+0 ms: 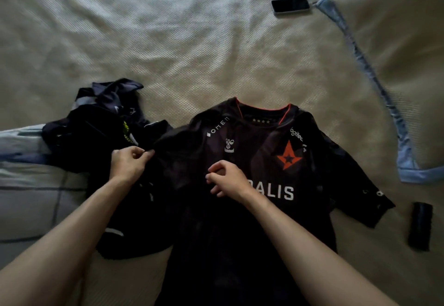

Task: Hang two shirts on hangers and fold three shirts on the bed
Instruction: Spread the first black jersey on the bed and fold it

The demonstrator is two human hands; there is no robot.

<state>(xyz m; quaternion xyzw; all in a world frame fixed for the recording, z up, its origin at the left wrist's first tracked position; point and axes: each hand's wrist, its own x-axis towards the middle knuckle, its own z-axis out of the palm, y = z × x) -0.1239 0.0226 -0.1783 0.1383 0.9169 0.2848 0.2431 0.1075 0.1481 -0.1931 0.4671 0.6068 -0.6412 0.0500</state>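
A black jersey (262, 151) with a red star logo and white lettering lies face up on the bed (168, 41), collar away from me. My left hand (128, 162) pinches the edge of its left sleeve. My right hand (228, 178) rests on the chest of the jersey with the fingers curled, pinching the fabric. A heap of dark shirts (103, 132) lies crumpled just left of the jersey, partly under its sleeve.
A phone (291, 5) on a cable lies at the far right of the bed. A beige pillow with blue trim (396, 65) fills the right side. A dark cylinder (420, 226) sits right of the jersey. A pale blue checked cloth (26, 185) lies at left.
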